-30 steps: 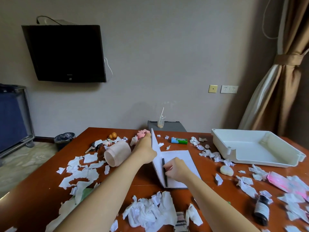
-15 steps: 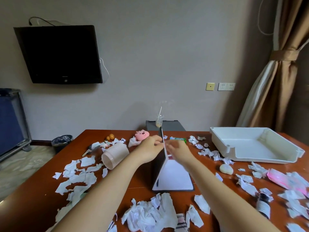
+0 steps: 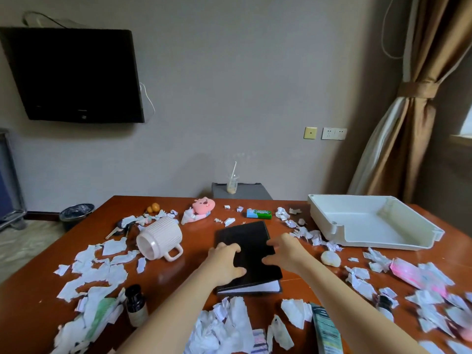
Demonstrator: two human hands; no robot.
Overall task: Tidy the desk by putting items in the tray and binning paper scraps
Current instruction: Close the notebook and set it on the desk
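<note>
Notebook (image 3: 249, 247): black cover shut, lying flat mid-desk with the page edges facing the near side. It's not in the tray yet.

Left hand (image 3: 224, 263): fingers spread and only lightly bent, resting on the left part of the cover, thumb splayed toward the near corner. It presses and has no grip on anything.
Right hand (image 3: 286, 252): fingers spread, laid on the cover's right edge, holding nothing. It's a bit blurred, so I can't tell if any fingertip hooks under the edge.

Step, as I read it: notebook is closed and squared, pickup comes next.

Tray (image 3: 370, 242): white, far right of the desk (image 3: 196, 241), well apart from the notebook. It looks empty, with the open low side toward the near right.

Next move needs:
- a real grip, thumb on top and fingers under one edge, lifted so the cover doesn't flop open
- a carry right, over the scraps lying between notebook and tray
- the notebook laid flat on the tray floor

Still out: ribbed mug (image 3: 159, 237) on its side left of the notebook, pink plush toy (image 3: 203, 206), green gum pack (image 3: 258, 213), dark bottle (image 3: 135, 306) near left. Paper scraps (image 3: 102, 264) are all over both sides. Bin (image 3: 76, 213) is on the floor past the far-left corner.
</note>
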